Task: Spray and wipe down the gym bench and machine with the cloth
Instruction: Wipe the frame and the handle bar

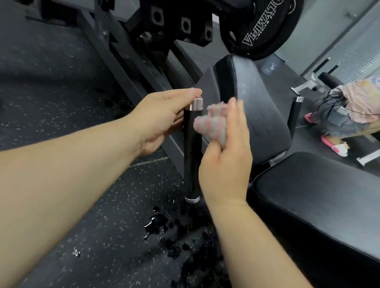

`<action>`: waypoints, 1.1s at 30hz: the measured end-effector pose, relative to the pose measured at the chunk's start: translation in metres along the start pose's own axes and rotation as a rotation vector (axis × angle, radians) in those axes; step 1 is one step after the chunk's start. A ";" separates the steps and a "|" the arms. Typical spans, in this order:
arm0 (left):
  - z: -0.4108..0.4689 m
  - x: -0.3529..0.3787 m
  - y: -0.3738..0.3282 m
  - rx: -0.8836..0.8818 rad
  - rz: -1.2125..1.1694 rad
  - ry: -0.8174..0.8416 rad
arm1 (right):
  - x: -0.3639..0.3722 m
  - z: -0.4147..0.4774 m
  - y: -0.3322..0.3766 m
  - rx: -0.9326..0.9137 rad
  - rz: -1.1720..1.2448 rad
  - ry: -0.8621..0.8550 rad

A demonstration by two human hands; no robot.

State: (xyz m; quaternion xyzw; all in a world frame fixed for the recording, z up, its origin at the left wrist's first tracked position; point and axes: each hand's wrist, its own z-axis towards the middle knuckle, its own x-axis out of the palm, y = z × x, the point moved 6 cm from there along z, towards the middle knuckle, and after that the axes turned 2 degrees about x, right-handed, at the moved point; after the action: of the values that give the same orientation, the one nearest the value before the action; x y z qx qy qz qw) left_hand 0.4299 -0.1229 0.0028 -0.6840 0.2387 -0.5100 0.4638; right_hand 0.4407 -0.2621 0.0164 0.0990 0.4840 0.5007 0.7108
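Observation:
A black upright machine handle [191, 157] with a silver cap stands beside the black padded bench seat [329, 198] and its raised pad [252, 107]. My left hand [164, 117] touches the handle's cap with its fingertips, fingers nearly straight. My right hand [226, 155] holds a crumpled pink-grey cloth [210, 122] against the handle's upper right side. No spray bottle is in view.
Wet dark patches [167, 230] lie on the speckled rubber floor under the handle. The machine's black frame [132, 56] and a weight plate [262, 23] rise behind. A second handle [295, 115] stands right of the pad. A crouching person [353, 110] is at far right.

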 end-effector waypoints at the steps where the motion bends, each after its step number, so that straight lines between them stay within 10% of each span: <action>1: 0.001 0.001 -0.002 -0.004 0.009 0.016 | 0.006 0.015 0.004 0.019 0.023 0.037; 12: 0.007 -0.003 0.001 -0.009 0.021 0.070 | 0.016 -0.109 -0.086 0.365 -0.060 0.272; 21: 0.011 -0.016 0.004 -0.074 -0.047 0.075 | 0.028 -0.017 -0.013 -0.010 -0.086 0.133; 27: 0.014 -0.018 0.017 -0.138 -0.156 0.084 | 0.007 -0.077 -0.053 0.303 -0.055 0.354; 30: 0.013 -0.020 0.025 -0.167 -0.187 0.090 | -0.018 -0.019 -0.008 0.082 -0.034 0.108; 33: 0.012 -0.022 0.027 -0.207 -0.230 0.090 | 0.006 0.043 0.049 -0.120 -0.095 0.241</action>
State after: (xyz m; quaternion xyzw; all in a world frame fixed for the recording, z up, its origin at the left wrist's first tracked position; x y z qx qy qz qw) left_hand 0.4368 -0.1132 -0.0313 -0.7274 0.2303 -0.5627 0.3182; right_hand 0.4447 -0.2194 0.0655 -0.0274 0.5393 0.5027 0.6750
